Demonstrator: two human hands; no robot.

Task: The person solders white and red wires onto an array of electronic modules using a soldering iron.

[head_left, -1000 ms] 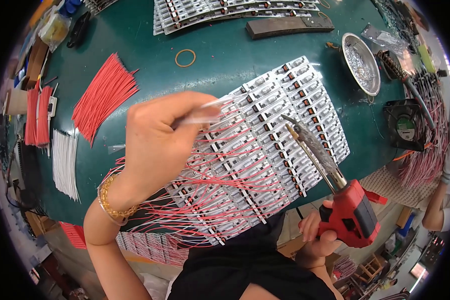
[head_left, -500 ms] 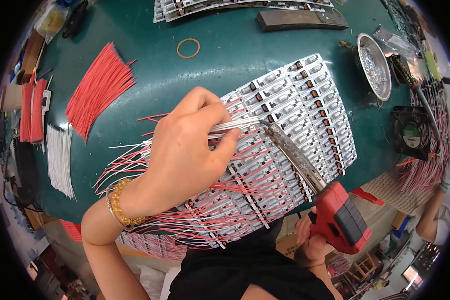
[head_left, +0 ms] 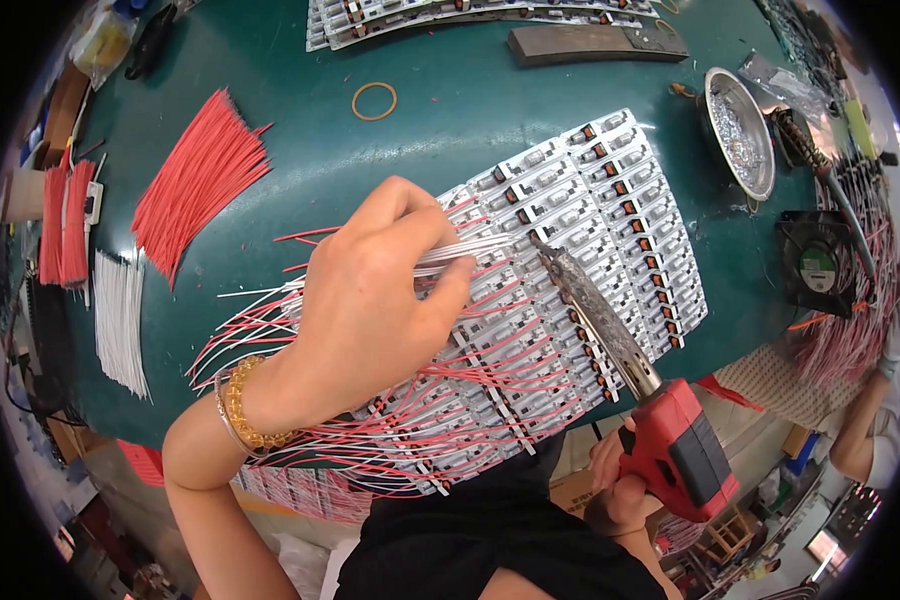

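Note:
My left hand [head_left: 375, 285] pinches a small bunch of white wires [head_left: 478, 246], their ends pointing right over a panel of circuit boards [head_left: 610, 215]. In my right hand [head_left: 615, 480] is a red and black soldering iron gun [head_left: 678, 447]. Its dark tip [head_left: 542, 243] stands just right of the wire ends, over the boards; whether it touches them I cannot tell. Many red and white wires [head_left: 370, 440] run from the panel's left part, passing beneath my left hand and wrist. My palm hides some of the boards.
Left on the green table [head_left: 310, 110] lie a pile of red wires [head_left: 198, 180] and a bundle of white wires [head_left: 120, 322]. A metal bowl [head_left: 712, 120] of solder scraps and a small fan [head_left: 818, 262] stand at the right. Behind are a dark bar [head_left: 570, 45], more boards [head_left: 450, 22] and a rubber band [head_left: 374, 102].
The iron's tip has shifted slightly right, away from the white wire ends. My left hand stays nearly in place, still pinching the wires.

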